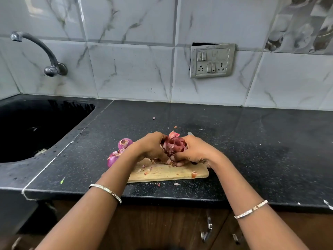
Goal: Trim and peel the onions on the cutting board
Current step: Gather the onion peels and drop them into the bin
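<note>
Gripping one red onion [173, 145] between both hands, raised just above the far edge of the cutting board [171, 173]. Left hand [153, 146] curls round its left side, right hand [193, 150] round its right side, fingers of both tucked under it. Onion looks dark red-purple, with loose papery skin flaring up out of the top between the two thumbs; skin is ragged and partly lifted off.

A pale grey tip [190, 133] sticks up just behind the right hand, maybe a knife; can't tell what it is or whether that hand holds it.

Count: two more onions [119, 152] sit just left of the left wrist, at the board's left end, touching each other. They are lighter purple and smooth, and the upper one shows a cut top. Whether they rest on the board or on the counter [252, 141] is hidden by the arm.

Skin scraps [146, 171] lie on the board below the hands, one orange-pink bit [194, 174] near its right corner, and a few flakes are on the counter. One bangle on each wrist.
</note>
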The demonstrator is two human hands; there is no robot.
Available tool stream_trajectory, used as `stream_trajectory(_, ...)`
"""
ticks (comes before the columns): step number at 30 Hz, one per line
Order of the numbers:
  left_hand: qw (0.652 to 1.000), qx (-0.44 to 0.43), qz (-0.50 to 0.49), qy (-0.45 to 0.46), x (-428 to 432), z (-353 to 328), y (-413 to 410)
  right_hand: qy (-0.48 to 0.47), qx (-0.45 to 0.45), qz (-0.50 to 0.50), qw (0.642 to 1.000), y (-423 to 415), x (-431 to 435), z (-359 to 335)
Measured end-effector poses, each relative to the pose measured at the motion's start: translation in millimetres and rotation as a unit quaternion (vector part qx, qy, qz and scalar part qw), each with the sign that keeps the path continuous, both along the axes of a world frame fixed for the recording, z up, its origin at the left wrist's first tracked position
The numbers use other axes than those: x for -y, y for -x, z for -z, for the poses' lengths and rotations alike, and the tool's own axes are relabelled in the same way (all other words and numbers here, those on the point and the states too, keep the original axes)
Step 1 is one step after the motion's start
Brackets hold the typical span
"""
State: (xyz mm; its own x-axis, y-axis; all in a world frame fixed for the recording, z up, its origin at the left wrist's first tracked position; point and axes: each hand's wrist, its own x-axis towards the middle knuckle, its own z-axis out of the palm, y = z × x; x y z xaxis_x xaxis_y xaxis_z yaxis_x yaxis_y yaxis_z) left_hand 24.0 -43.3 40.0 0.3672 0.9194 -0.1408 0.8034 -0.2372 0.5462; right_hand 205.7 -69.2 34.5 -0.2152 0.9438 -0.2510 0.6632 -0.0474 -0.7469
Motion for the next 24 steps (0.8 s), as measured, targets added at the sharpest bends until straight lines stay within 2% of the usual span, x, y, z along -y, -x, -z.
stream_trajectory(7, 0.997, 0.053, -0.045, -0.012, 7.0, 2.7, -3.9, -0.039, -0.1, 0.057, 0.993, 6.0, 8.7, 3.9)
stream_trajectory(11, 0.993, 0.098, -0.056, -0.025, 12.4, -4.6, -11.0, -0.081, -0.105, 0.096, 0.987, -3.5, 7.0, 3.8)
stream_trajectory(16, 0.989, 0.128, -0.055, -0.049, 19.6, -20.9, -23.2, -0.101, -0.122, 0.093, 0.983, -13.5, 11.8, -9.3)
stream_trajectory(19, 0.987, 0.14, -0.044, -0.062, 27.1, -31.1, -34.4, -0.125, -0.122, 0.09, 0.981, -26.4, 21.0, -20.7)
stream_trajectory(24, 0.986, 0.149, -0.005, -0.079, 56.0, -48.2, -70.0, -0.144, -0.169, 0.105, 0.969, -63.8, 61.1, -36.8)
